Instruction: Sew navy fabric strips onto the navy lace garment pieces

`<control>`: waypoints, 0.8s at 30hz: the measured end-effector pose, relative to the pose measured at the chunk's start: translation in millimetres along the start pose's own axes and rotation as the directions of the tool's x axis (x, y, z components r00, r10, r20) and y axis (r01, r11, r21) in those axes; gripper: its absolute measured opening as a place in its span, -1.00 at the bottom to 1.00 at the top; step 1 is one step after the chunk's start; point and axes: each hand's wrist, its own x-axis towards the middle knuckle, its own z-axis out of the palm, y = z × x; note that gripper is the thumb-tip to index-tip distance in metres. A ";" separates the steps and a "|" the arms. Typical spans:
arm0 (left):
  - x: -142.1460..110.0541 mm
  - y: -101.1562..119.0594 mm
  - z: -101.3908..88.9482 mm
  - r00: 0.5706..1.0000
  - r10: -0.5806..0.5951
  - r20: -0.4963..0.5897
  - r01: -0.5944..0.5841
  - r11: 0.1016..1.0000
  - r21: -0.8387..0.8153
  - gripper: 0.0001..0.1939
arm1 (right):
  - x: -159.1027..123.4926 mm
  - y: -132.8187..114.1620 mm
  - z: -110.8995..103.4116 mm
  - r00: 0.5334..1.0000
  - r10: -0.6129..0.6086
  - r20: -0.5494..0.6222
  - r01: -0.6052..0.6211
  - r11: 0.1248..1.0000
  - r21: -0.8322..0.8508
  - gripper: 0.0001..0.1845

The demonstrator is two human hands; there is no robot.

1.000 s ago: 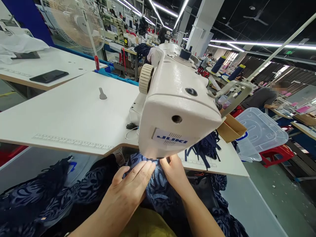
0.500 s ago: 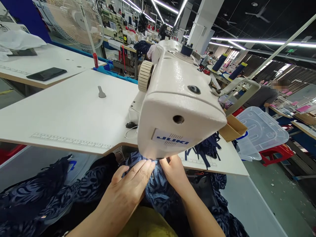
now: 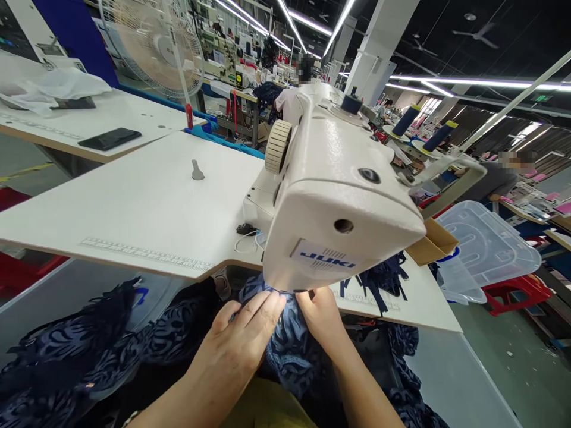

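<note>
The cloth (image 3: 289,351), dark blue with a paler pattern, lies under the near end of your sewing machine (image 3: 343,202) and hangs over the table's front edge towards your lap. Your left hand (image 3: 243,339) lies over it, fingers extended side by side and thumb apart, pressing rather than gripping. Your right hand (image 3: 322,315) is on the other side, fingers bent and thumb close in against the cloth; the machine's head hides those tips, so you can't tell how tightly they close. It also blocks your view of the needle. The white table (image 3: 147,202) carries a printed ruler (image 3: 147,254) along its front edge, a small metal piece (image 3: 197,171) well back to the left, and a cable (image 3: 247,229) beside the machine's base. On the right, dark strips (image 3: 386,276) lie near a cardboard box (image 3: 432,241), with a clear plastic lid (image 3: 491,238) and a red stool (image 3: 517,292) beyond. More patterned fabric (image 3: 66,351) fills the space below the table at your left. Farther left, a phone (image 3: 110,139) and white cloth (image 3: 74,83) rest on the neighbouring table (image 3: 134,110), in front of a large fan (image 3: 167,50). Behind stretches a workshop of machines, with people seated and strip lights (image 3: 341,27) overhead.
</note>
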 end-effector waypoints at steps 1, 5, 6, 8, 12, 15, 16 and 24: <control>0.2 -0.2 -0.3 1.000 -0.001 -0.001 0.001 1.000 -0.004 -0.59 | 0.4 1.8 0.8 1.000 0.000 -0.008 0.001 1.000 0.013 -0.89; 0.3 -0.5 -1.1 0.999 -0.032 0.015 0.032 0.999 -0.010 -0.58 | 1.2 10.6 2.2 0.999 0.021 -0.027 -0.019 0.998 0.063 -0.91; 0.1 -0.5 -1.1 0.999 -0.030 0.023 0.030 0.999 -0.011 -0.58 | 1.4 13.0 1.9 0.999 0.032 -0.035 -0.029 0.997 0.078 -0.90; -0.4 -0.5 -0.6 0.999 -0.020 0.031 0.021 1.000 -0.014 -0.57 | 1.8 17.6 0.5 0.998 0.048 -0.050 -0.042 0.993 0.113 -0.88; -1.8 -0.4 1.9 1.000 -0.007 0.028 0.007 1.000 0.001 -0.53 | 1.1 29.1 -3.6 0.997 0.067 -0.032 -0.060 0.984 0.168 -0.84; -1.8 0.0 3.3 0.999 -0.001 0.033 0.000 1.000 0.015 -0.51 | -4.5 42.4 -6.3 0.996 0.085 0.000 -0.084 0.986 0.143 -0.80; -1.4 0.2 3.6 0.999 0.000 0.035 -0.001 1.000 0.017 -0.52 | -7.6 47.6 -7.1 0.996 0.085 0.019 -0.087 0.987 0.133 -0.78; -1.7 -0.2 1.7 0.997 0.042 0.060 -0.040 0.999 -0.036 -0.55 | -29.7 68.7 -22.1 0.941 0.126 0.313 -0.193 0.962 0.194 -0.59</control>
